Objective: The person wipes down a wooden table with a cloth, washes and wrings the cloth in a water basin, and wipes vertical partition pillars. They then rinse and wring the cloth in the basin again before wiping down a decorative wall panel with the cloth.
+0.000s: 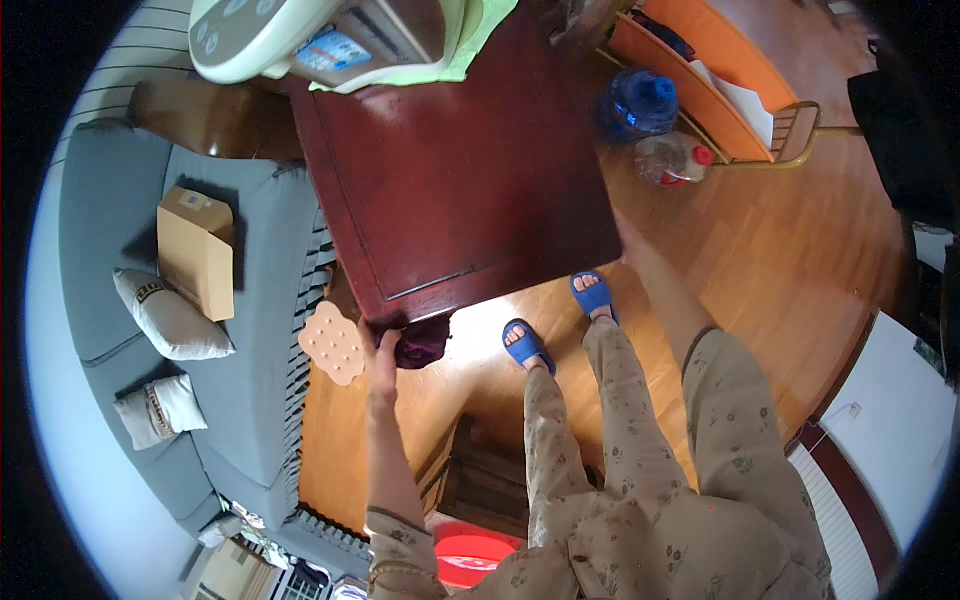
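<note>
A dark red wooden table [470,170] with a glossy top stands in front of me, turned at an angle. At its near left corner is my left hand [384,362], closed, with a dark purple cloth [424,343] bunched at its fingers just below the table edge. The far side of that hand is hidden. Against the table's near right corner, my right hand [627,240] is closed around the edge, its fingers mostly out of sight. On the far part of the top sits a white and grey appliance [375,45] on a light green cloth [470,45].
A grey sofa [240,400] with cushions and a cardboard box [197,252] runs along the left. By the table's right side are a blue water jug [640,103], a clear bottle [668,159] and an orange rack [720,90]. A wooden stool [487,470] and red basin [470,560] lie near my legs.
</note>
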Demonstrator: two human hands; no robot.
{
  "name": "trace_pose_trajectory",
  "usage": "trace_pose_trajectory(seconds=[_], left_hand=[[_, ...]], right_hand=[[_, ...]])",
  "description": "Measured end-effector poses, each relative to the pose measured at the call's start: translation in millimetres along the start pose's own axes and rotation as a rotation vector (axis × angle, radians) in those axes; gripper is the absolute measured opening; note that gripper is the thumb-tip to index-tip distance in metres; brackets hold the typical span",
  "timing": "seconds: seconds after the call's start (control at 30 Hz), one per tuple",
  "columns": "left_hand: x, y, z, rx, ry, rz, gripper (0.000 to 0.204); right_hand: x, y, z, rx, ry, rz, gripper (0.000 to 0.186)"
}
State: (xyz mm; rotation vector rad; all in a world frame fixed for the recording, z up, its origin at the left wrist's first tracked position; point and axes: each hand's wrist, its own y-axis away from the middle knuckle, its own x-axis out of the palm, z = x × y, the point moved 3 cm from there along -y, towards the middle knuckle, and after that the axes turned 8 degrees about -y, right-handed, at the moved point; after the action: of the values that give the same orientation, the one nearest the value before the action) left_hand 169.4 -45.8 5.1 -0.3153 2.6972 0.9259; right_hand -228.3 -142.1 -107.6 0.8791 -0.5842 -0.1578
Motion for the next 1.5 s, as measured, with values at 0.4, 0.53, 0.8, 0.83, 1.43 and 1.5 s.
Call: trace_pose_trajectory(seconds=[0.4, 0.53, 0.8, 0.83, 1.43, 1.5], left_hand=[[-118.9, 5.7, 42.9, -0.12, -0.178, 0.059, 0.065], [-158.3, 5.1, 67.9, -0.138, -0.176, -0.04, 0.065], [-220.8, -15.3, 98.1, -0.137, -0.16, -0.097, 0.07], [-217.2, -17.9, 93.9, -0.134, -0.171, -0.086, 0.07], [-90.2, 219.7, 17.6, -0.271, -0.418, -0.24, 0.045], [-47.3, 242.6, 15.3, -0.414, -0.25, -0.188, 0.041]], right_hand=[[27.6, 67.2, -161.0, 0.025, -0.004, 0.046, 0.056], [55.6, 88.6, -197.9, 0.158, 0.009, -0.074, 0.057], [87.8, 103.6, -273.2, -0.133, 0.112, -0.038, 0.055], [88.4, 95.7, -280.5, -0.196, 0.136, 0.0, 0.058], [24.0, 7.6, 55.1, -0.479, 0.775, -0.1, 0.072], [50.5, -15.7, 119.9, -0.657, 0.826, 0.028, 0.071]])
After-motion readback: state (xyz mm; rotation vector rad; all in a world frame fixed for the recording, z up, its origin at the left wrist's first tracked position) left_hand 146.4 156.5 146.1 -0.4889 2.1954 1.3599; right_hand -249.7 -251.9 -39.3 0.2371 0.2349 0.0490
